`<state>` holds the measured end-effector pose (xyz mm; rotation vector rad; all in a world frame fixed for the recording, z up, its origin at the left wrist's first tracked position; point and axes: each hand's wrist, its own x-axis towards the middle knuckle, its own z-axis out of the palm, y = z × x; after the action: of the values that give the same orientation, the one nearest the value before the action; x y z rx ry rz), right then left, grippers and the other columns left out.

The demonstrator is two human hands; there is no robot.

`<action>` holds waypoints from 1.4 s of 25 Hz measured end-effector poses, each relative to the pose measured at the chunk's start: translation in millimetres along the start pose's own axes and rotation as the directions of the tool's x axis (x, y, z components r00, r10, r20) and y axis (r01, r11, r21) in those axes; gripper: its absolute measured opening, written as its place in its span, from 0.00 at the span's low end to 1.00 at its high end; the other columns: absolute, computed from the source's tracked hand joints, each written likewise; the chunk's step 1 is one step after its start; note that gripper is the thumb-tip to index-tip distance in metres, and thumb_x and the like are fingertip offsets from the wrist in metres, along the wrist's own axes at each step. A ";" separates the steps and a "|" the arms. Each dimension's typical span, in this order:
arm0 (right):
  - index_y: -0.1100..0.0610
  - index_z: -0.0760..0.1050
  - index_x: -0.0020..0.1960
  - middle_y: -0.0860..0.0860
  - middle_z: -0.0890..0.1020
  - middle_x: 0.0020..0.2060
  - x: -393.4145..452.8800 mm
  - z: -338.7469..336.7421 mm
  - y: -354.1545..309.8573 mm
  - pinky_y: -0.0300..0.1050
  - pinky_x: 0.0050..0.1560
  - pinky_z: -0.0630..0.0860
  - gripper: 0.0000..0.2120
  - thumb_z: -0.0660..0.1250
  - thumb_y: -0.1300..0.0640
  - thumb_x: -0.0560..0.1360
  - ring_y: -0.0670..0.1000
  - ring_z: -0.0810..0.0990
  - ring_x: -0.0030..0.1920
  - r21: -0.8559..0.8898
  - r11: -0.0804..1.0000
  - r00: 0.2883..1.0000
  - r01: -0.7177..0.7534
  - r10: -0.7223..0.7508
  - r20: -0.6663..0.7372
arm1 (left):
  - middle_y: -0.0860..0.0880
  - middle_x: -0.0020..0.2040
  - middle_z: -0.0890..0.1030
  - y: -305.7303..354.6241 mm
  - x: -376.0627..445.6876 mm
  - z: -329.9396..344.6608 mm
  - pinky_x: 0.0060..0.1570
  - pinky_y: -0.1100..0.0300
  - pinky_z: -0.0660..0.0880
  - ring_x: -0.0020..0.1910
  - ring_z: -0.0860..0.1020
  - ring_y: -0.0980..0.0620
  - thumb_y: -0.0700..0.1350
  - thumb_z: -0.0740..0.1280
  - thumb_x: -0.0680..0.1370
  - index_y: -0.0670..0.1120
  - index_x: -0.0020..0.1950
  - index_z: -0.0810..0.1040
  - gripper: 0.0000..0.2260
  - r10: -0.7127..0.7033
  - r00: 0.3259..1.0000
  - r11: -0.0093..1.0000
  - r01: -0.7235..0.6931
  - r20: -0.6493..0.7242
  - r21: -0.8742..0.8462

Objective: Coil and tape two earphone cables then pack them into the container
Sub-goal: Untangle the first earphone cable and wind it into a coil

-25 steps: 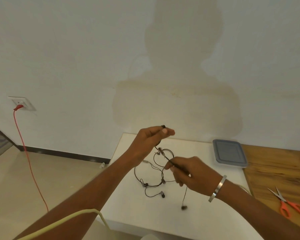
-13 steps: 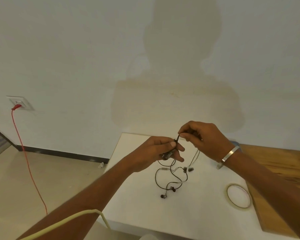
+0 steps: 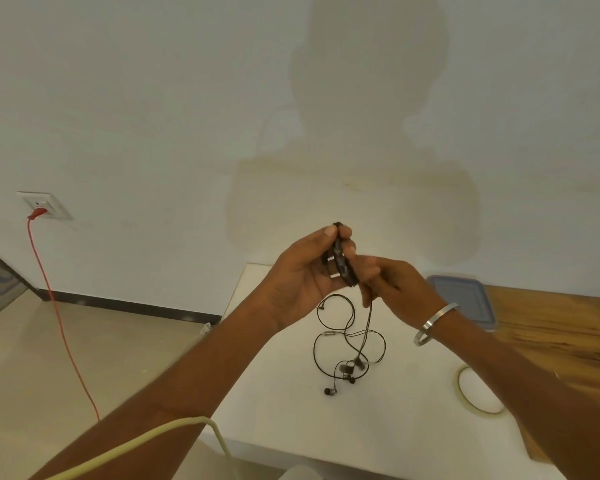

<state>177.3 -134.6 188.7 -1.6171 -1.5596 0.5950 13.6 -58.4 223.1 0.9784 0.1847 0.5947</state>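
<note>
Pinching coiled cable (image 3: 342,261), left fingers (image 3: 336,233)

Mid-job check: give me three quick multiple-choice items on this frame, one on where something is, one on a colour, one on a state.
1. Where is the tape roll?
A. on the white table, under the right arm
B. on the floor
C. on the container

2. What colour is the cord at the wall socket?
A. blue
B. red
C. black

3. What is the left hand doing?
A. lying flat
B. gripping a coiled cable
C. holding scissors

Answers: 1 A, the roll lies on the white top; 2 B, the cord is red; 3 B, fingers clamp the coil.
</note>
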 end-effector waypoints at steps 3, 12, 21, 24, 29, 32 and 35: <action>0.51 0.78 0.47 0.49 0.79 0.30 -10.8 7.8 -1.4 0.40 0.40 0.80 0.11 0.57 0.56 0.80 0.46 0.80 0.31 0.013 0.999 0.993 -0.031 0.029 0.111 | 0.46 0.41 0.82 6.7 6.9 7.1 0.64 0.39 0.71 0.51 0.83 0.41 0.43 0.56 0.82 0.41 0.52 0.78 0.12 0.094 0.994 0.994 -0.097 -0.064 -0.048; 0.51 0.76 0.54 0.47 0.78 0.29 -37.2 11.3 -28.2 0.42 0.39 0.81 0.08 0.60 0.58 0.79 0.46 0.81 0.30 -0.009 0.997 0.964 0.082 -0.077 0.256 | 0.45 0.48 0.86 4.1 5.8 -10.6 0.54 0.65 0.74 0.53 0.83 0.53 0.43 0.61 0.82 0.43 0.56 0.81 0.10 0.229 0.965 0.741 -0.088 -0.127 0.666; 0.53 0.78 0.45 0.45 0.80 0.31 -21.4 -22.5 -34.0 0.45 0.32 0.77 0.04 0.64 0.56 0.76 0.51 0.77 0.29 -0.105 0.976 0.982 0.190 -0.190 0.005 | 0.48 0.44 0.85 -18.2 -7.0 -23.6 0.51 0.54 0.77 0.49 0.83 0.51 0.45 0.59 0.83 0.42 0.52 0.81 0.12 -0.007 1.000 0.631 0.011 -0.009 0.776; 0.55 0.77 0.46 0.45 0.80 0.34 -13.0 -28.0 -28.0 0.37 0.34 0.75 0.04 0.64 0.57 0.76 0.48 0.76 0.32 -0.149 0.968 0.978 0.204 -0.209 -0.013 | 0.49 0.40 0.83 -18.5 -8.6 -20.2 0.49 0.62 0.72 0.47 0.82 0.50 0.42 0.56 0.84 0.42 0.52 0.81 0.13 -0.087 0.996 0.650 0.052 0.006 0.758; 0.57 0.78 0.48 0.40 0.78 0.36 -3.0 -28.3 -24.1 0.32 0.33 0.76 0.05 0.63 0.58 0.77 0.45 0.78 0.35 -0.119 0.974 0.979 0.191 -0.197 -0.043 | 0.50 0.33 0.75 -17.2 -8.2 -18.9 0.60 0.37 0.71 0.41 0.81 0.44 0.47 0.55 0.83 0.44 0.47 0.79 0.15 -0.190 0.980 0.796 0.118 0.058 0.594; 0.57 0.77 0.49 0.41 0.78 0.36 -2.6 -22.4 -19.7 0.33 0.31 0.77 0.06 0.62 0.58 0.77 0.46 0.79 0.33 -0.083 0.980 0.981 0.180 -0.186 -0.061 | 0.50 0.31 0.71 -16.8 -8.5 -17.0 0.62 0.33 0.71 0.37 0.81 0.46 0.47 0.55 0.83 0.43 0.45 0.77 0.14 -0.199 0.976 0.861 0.132 0.086 0.492; 0.57 0.77 0.50 0.41 0.78 0.36 -3.2 -14.2 -12.6 0.31 0.34 0.74 0.08 0.60 0.57 0.78 0.45 0.78 0.36 -0.116 0.969 0.971 0.217 -0.227 -0.078 | 0.49 0.31 0.69 -14.6 -8.7 -11.3 0.59 0.40 0.76 0.35 0.80 0.47 0.47 0.56 0.82 0.41 0.44 0.74 0.13 -0.181 0.979 0.912 0.131 0.093 0.389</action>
<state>180.6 -141.7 206.3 -1.4976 -1.7000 0.3176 7.6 -61.1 203.8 1.3614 0.2695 0.3512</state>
